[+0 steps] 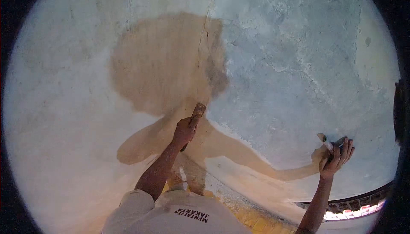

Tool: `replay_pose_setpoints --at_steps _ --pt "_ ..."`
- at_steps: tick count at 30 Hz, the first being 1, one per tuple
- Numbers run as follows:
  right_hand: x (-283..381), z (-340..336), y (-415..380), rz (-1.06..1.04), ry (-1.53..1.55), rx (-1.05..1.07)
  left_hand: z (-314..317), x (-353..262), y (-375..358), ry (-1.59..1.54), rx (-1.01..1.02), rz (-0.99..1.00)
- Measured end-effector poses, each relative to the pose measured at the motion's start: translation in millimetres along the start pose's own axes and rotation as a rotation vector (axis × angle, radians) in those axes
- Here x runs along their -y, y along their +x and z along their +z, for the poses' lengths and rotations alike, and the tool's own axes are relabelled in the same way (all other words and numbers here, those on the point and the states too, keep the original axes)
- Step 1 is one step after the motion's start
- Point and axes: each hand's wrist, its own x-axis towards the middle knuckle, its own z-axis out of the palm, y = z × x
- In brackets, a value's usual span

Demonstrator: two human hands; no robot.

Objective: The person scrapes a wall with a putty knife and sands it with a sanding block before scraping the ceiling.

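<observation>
My left hand is closed around a flat, brown, worn scraper-like tool, its upper end close to the wall in the middle of the view. Just above it, a thin dark crack runs up the plaster. Farther right, my right hand is bent against the blue-grey part of the wall, with a slim whitish tool between thumb and fingers, pointing up and left. The rest of that tool is hidden behind the fingers. My shadow falls on the wall behind both hands.
Rough, peeling plaster covers the right half of the wall, and the left half is paler and smoother. A yellow strip runs along the bottom. A dark curved edge lies at the lower right.
</observation>
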Motion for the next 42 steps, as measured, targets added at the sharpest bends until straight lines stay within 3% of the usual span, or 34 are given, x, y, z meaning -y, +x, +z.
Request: replay_pose_setpoints --at_steps 5,7,11,13,22,26,28,31,35,37,38,40,42 --pt "0.4 0.2 0.8 0.005 0.024 0.004 -3.2 -0.1 -30.1 -0.059 -0.037 0.021" --pt "1.2 -0.6 -1.3 0.004 0.032 0.0 -0.4 12.7 -38.8 -0.074 -0.082 -0.124" --pt "-0.7 -0.3 -6.6 0.007 0.022 0.007 4.4 4.3 -26.3 -0.136 -0.047 -0.167" --pt "3.0 -1.2 -6.6 -0.005 0.035 -0.003 11.9 -3.4 -1.3 -0.089 -0.017 -0.071" --pt "1.8 -3.5 -2.9 -0.007 0.033 0.013 9.1 6.8 -41.8 -0.058 -0.046 -0.103" --pt "3.1 -2.8 -1.2 -0.014 0.044 -0.002 15.6 4.3 -23.6 0.058 -0.042 -0.088" --pt "4.9 -3.6 -0.6 -0.025 0.05 -0.006 22.3 -22.4 2.4 0.046 0.005 -0.028" --pt "4.2 -4.3 0.5 -0.026 0.047 0.001 14.7 -6.7 0.7 0.119 -0.012 0.088" --pt "6.3 -4.4 -0.4 -0.009 0.035 0.029 3.4 13.5 -21.5 0.094 -0.063 0.066" --pt "8.2 -8.0 -6.1 0.008 0.044 0.033 -1.7 16.1 -33.0 0.004 -0.04 -0.195" --pt "12.3 -10.6 -11.1 0.043 0.077 0.06 0.0 14.2 -27.0 0.006 -0.033 -0.191" --pt "32.6 -13.7 -29.5 0.081 0.113 0.09 4.1 6.9 -6.8 0.097 -0.081 -0.002" --pt "69.9 -17.8 -64.9 0.606 0.453 0.05 8.3 -14.5 7.8 0.064 -0.081 0.053"
